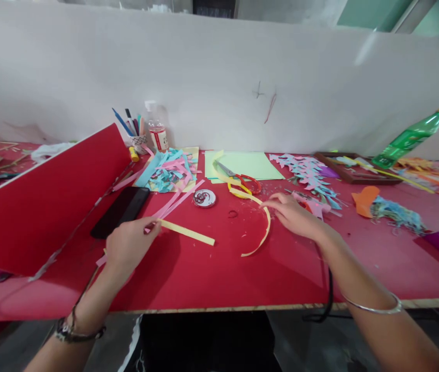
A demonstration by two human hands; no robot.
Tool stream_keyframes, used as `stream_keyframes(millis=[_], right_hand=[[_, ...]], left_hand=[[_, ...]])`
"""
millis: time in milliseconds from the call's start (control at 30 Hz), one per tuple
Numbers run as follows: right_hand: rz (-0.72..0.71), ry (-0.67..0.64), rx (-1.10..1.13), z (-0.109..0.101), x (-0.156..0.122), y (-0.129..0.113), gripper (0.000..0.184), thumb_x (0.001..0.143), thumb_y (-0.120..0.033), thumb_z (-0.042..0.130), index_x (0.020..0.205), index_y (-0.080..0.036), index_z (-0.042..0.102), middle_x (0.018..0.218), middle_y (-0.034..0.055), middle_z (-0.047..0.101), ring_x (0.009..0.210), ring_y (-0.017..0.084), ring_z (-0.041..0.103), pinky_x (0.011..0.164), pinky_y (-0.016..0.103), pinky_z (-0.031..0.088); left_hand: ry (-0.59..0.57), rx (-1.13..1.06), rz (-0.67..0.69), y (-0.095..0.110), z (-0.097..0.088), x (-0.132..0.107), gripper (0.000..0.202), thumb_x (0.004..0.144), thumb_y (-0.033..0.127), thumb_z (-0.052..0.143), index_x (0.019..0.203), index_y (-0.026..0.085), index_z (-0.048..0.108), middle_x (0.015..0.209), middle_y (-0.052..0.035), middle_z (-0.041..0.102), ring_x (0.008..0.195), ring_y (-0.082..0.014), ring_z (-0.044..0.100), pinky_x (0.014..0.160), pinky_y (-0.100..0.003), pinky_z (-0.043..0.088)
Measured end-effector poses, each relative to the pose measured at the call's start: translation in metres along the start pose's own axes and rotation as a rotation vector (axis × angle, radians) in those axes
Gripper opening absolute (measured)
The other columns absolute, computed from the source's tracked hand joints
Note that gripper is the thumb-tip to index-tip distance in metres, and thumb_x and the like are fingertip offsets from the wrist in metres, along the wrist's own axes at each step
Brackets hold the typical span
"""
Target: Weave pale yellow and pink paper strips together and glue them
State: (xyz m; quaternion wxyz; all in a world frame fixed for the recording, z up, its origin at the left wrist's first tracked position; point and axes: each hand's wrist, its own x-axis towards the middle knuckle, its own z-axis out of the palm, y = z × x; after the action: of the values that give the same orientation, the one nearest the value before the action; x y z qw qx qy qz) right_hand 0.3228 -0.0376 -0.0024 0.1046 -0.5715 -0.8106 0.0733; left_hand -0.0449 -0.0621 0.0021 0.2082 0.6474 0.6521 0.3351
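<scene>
My left hand [130, 248], at the left of the red table, is closed in a pinch. A straight pale yellow paper strip [188, 232] sticks out of it to the right, and several pink paper strips [172, 204] fan out by the same fingers. My right hand [291, 214] has thumb and fingertips together on a curled yellow paper strip [268, 230], which arcs down toward me. Behind that strip lie scissors [225, 169] with red and yellow handles [238, 191]. A small round white dish [204, 198] with dark red strands sits between the hands.
A red board [56, 191] stands tilted at the left, beside a black phone [120, 212]. Blue and pink paper strips [172, 168], pale green sheets [242, 164], a pen cup [139, 142] and a clear bottle [157, 129] line the back. A green bottle [409, 139] leans over a brown tray [359, 173].
</scene>
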Motion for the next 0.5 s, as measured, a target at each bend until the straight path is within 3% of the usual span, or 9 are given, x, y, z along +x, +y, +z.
stream_keyframes(millis=[100, 167, 300, 400, 500], right_hand=[[0.003, -0.109, -0.025, 0.005, -0.011, 0.012, 0.046, 0.072, -0.006, 0.045, 0.113, -0.025, 0.055, 0.125, 0.0117, 0.040, 0.115, 0.024, 0.041, 0.094, 0.037, 0.034], [-0.025, -0.151, 0.028, 0.009, -0.014, 0.012, 0.039, 0.073, -0.011, 0.048, 0.110, -0.024, 0.055, 0.123, 0.0113, 0.042, 0.112, 0.023, 0.044, 0.093, 0.035, 0.035], [-0.059, -0.141, 0.100, 0.012, -0.008, 0.007, 0.013, 0.079, -0.027, 0.048, 0.084, -0.018, 0.057, 0.103, 0.0094, 0.052, 0.092, 0.019, 0.054, 0.084, 0.032, 0.040], [-0.037, -0.097, 0.087, 0.008, -0.003, 0.002, 0.018, 0.083, -0.028, 0.045, 0.073, -0.017, 0.055, 0.088, 0.0079, 0.056, 0.079, 0.017, 0.056, 0.075, 0.030, 0.041], [-0.046, -0.044, 0.093, -0.003, -0.004, -0.011, 0.019, 0.083, -0.028, 0.045, 0.073, -0.017, 0.056, 0.081, 0.0065, 0.058, 0.074, 0.017, 0.055, 0.069, 0.028, 0.040]], left_hand=[[0.112, 0.485, -0.002, 0.010, -0.006, -0.004, 0.045, 0.078, 0.040, 0.047, 0.119, 0.021, 0.051, 0.093, -0.0081, 0.065, 0.068, -0.0211, 0.059, 0.046, -0.023, 0.026], [0.158, 0.567, 0.050, 0.018, -0.007, -0.007, 0.050, 0.081, 0.038, 0.042, 0.128, 0.021, 0.037, 0.106, -0.0081, 0.060, 0.075, -0.0209, 0.060, 0.046, -0.023, 0.028], [0.164, 0.535, 0.136, 0.024, -0.006, -0.010, 0.048, 0.081, 0.036, 0.043, 0.127, 0.022, 0.035, 0.109, -0.0061, 0.056, 0.077, -0.0185, 0.060, 0.048, -0.024, 0.036], [0.096, 0.427, 0.228, 0.023, -0.003, -0.011, 0.046, 0.080, 0.034, 0.044, 0.123, 0.022, 0.037, 0.110, -0.0068, 0.053, 0.082, -0.0186, 0.059, 0.062, -0.028, 0.046], [0.043, 0.319, 0.408, 0.028, 0.002, -0.015, 0.042, 0.081, 0.034, 0.044, 0.120, 0.019, 0.040, 0.110, -0.0087, 0.052, 0.098, -0.0216, 0.054, 0.082, -0.034, 0.045]])
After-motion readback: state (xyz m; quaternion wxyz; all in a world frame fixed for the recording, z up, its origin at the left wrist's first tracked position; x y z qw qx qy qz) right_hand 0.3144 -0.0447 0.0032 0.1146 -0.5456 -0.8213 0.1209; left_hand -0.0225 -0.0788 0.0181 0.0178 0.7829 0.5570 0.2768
